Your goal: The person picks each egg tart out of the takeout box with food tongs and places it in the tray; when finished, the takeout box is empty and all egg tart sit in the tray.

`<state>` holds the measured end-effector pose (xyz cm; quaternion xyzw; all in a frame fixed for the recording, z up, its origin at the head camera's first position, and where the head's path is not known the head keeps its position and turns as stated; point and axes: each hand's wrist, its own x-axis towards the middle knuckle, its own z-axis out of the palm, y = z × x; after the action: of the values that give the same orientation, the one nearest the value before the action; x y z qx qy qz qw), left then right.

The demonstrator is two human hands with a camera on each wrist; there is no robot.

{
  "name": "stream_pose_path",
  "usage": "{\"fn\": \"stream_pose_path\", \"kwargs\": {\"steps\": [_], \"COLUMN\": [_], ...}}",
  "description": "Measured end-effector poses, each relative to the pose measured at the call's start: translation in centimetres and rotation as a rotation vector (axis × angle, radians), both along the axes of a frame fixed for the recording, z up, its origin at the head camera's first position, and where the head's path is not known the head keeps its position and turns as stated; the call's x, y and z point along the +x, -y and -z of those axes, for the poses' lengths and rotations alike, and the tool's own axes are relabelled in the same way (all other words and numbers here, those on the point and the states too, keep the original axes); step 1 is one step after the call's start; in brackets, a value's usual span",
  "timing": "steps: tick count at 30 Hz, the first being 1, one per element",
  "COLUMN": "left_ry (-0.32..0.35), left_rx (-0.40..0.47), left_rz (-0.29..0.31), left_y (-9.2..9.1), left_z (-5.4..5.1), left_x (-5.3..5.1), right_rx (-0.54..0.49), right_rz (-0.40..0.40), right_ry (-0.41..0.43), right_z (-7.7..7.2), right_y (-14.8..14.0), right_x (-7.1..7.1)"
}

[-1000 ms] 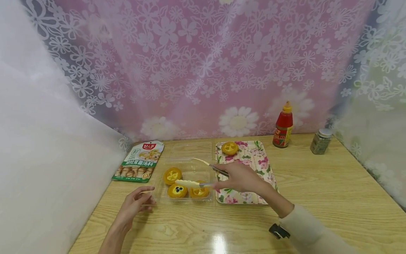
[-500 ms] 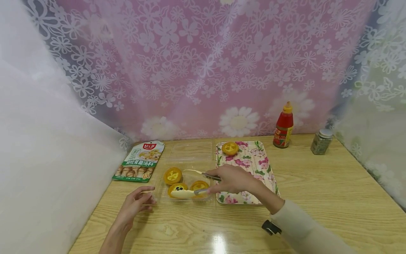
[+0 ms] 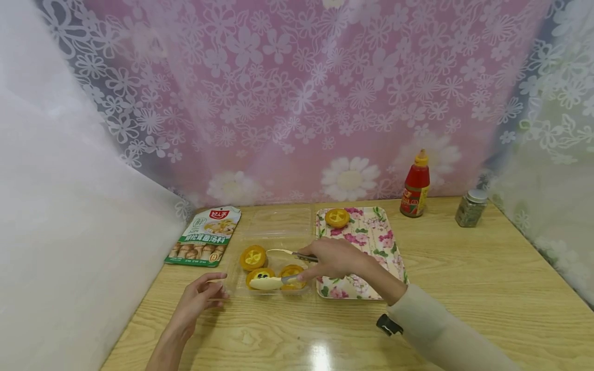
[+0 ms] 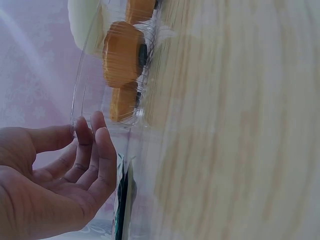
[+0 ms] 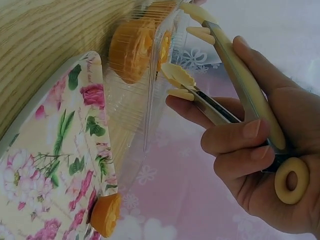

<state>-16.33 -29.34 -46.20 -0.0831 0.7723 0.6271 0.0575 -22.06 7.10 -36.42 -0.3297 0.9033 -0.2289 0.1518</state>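
My right hand (image 3: pixel 336 257) grips metal tongs with cream tips (image 3: pixel 266 283); in the right wrist view the hand (image 5: pixel 265 135) wraps round their handles and the tips stand apart. The tongs are over a clear plastic box (image 3: pixel 301 247) that holds three tarts. The front tip partly covers the blueberry-topped tart (image 3: pixel 261 273); beside it are a front right tart (image 3: pixel 293 272) and a rear left tart (image 3: pixel 253 257). My left hand (image 3: pixel 197 301) pinches the box's left edge; in the left wrist view thumb and fingers (image 4: pixel 82 131) meet at its rim.
A flowered tray (image 3: pixel 380 252) to the right of the box bears one tart (image 3: pixel 337 218) at its back left. The green and white food pouch (image 3: pixel 204 237) lies at the left. At the back right stand a red sauce bottle (image 3: pixel 415 188) and a spice jar (image 3: pixel 471 208).
My right hand and the tongs have moved left and the front tip has come down over the blueberry-topped tart. My left hand has stayed at the box's edge.
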Motion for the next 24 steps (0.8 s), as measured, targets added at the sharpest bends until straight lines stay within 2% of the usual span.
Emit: {"fn": "stream_pose_path", "kwargs": {"steps": [7, 15, 19, 24], "left_ry": [-0.005, -0.006, -0.009, -0.004], "left_rx": [-0.004, 0.004, 0.006, -0.002], "left_rz": [0.015, 0.001, 0.002, 0.000], "left_y": [0.1, -0.1, -0.1, -0.1], "left_z": [0.0, 0.0, 0.1, 0.1], "left_x": [0.0, -0.1, -0.1, -0.1], "right_rx": [0.038, 0.097, 0.106, 0.107], "right_rz": [0.037, 0.081, 0.078, 0.034], "right_ry": [-0.015, -0.029, -0.038, -0.060], "right_z": [0.1, 0.5, 0.5, 0.4], "right_y": [0.8, 1.5, 1.5, 1.6], "right_x": [0.0, 0.3, 0.4, 0.6]}}
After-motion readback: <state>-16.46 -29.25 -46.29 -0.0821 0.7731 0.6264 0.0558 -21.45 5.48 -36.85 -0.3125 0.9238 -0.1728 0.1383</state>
